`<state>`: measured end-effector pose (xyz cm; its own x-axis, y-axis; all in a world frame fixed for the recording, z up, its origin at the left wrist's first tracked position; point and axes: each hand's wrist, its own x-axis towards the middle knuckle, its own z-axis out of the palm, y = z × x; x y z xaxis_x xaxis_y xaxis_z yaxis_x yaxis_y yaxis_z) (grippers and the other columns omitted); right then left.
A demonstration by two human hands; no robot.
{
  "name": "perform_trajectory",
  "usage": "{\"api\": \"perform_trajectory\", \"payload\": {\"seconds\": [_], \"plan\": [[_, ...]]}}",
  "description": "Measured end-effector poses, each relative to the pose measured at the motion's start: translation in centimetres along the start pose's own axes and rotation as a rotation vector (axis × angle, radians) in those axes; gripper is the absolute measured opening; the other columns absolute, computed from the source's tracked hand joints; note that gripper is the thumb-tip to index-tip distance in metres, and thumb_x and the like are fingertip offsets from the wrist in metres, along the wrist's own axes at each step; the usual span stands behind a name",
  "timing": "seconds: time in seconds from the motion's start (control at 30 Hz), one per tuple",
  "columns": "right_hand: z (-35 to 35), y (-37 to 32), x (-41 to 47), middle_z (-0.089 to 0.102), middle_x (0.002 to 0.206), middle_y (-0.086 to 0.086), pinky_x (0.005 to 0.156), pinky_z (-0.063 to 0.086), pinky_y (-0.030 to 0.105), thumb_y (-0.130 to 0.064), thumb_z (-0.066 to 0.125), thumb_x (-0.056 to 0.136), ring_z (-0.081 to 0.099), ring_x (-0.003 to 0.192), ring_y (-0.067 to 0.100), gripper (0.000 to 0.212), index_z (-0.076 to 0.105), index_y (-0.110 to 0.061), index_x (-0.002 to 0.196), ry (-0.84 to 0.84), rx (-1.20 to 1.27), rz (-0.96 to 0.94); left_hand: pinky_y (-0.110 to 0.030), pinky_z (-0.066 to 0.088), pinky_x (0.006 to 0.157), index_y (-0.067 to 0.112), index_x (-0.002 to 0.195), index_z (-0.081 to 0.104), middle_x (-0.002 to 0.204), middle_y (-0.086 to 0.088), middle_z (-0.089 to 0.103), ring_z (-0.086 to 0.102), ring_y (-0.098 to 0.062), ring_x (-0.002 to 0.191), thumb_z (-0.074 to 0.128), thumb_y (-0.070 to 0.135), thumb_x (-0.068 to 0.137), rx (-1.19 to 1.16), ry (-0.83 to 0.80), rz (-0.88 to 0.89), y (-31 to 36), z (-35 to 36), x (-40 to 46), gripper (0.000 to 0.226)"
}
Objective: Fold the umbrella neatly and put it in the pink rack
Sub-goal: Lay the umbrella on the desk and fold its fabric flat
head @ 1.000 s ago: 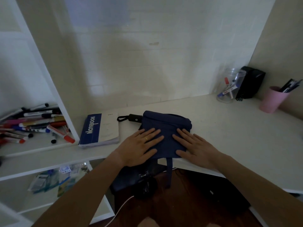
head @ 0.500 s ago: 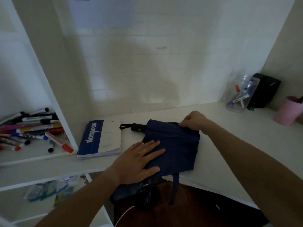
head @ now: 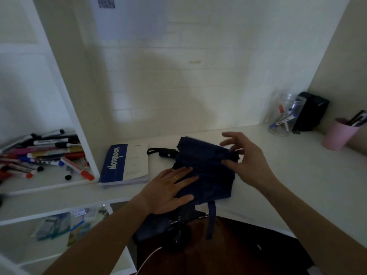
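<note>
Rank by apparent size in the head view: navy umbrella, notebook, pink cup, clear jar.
1. navy umbrella, largest; part hangs over the desk edge.
2. notebook.
3. pink cup and clear jar look about alike; both sit farther back, so I won't rank them.

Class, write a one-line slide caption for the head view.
Left hand presses the navy umbrella flat on the white desk while the right hand pinches its far edge.
</note>
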<state>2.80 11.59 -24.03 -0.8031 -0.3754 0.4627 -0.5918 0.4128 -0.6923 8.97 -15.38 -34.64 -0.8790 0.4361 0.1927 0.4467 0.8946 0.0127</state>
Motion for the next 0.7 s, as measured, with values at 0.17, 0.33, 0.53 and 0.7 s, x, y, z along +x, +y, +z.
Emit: {"api": "perform_trajectory", "payload": {"seconds": [0.17,0.33,0.53,0.7], "plan": [[2.7,1.4,-5.6,0.068,0.097,-0.011,0.078,0.052,0.03,-0.002,0.077,0.072,0.058,0.09,0.014,0.034,0.072,-0.025,0.096,0.014,-0.467,-0.241,-0.037,0.009,0.127,0.036,0.16,0.024,0.168,0.003,0.023,0.019,-0.016,0.154,0.021,0.07,0.1,-0.017,-0.046,-0.03,0.1,-0.5,0.1,0.068],[4.8,3.1,-8.0,0.064,0.095,0.002,0.064,0.054,0.032,-0.006,0.083,0.074,0.059,0.078,0.02,0.022,0.075,-0.017,0.09,0.011,-0.557,-0.307,-0.038,0.023,0.124,0.028,0.158,0.031,0.165,0.001,0.031,0.032,-0.017,0.148,0.044,0.067,0.097,-0.205,0.046,-0.043,0.8,-1.1,0.3,0.074],[5.5,3.7,-8.4,0.062,0.083,-0.003,0.058,0.05,0.03,0.008,0.076,0.074,0.054,0.072,0.015,0.031,0.062,-0.016,0.089,0.023,-0.488,-0.264,-0.04,0.05,0.1,0.017,0.107,0.074,0.115,0.002,0.065,0.057,-0.015,0.11,0.073,0.063,0.081,-0.642,0.278,-0.415,3.4,-2.4,-0.2,0.053],[5.3,3.9,-8.2,0.066,0.083,-0.001,0.06,0.052,0.03,0.003,0.079,0.074,0.059,0.072,0.018,0.023,0.069,-0.014,0.085,0.007,-0.513,-0.302,-0.033,0.055,0.069,0.009,0.073,0.066,0.077,-0.005,0.073,0.067,-0.015,0.07,0.072,0.06,0.084,-0.842,0.324,-0.675,4.9,-2.2,0.6,0.053]]}}
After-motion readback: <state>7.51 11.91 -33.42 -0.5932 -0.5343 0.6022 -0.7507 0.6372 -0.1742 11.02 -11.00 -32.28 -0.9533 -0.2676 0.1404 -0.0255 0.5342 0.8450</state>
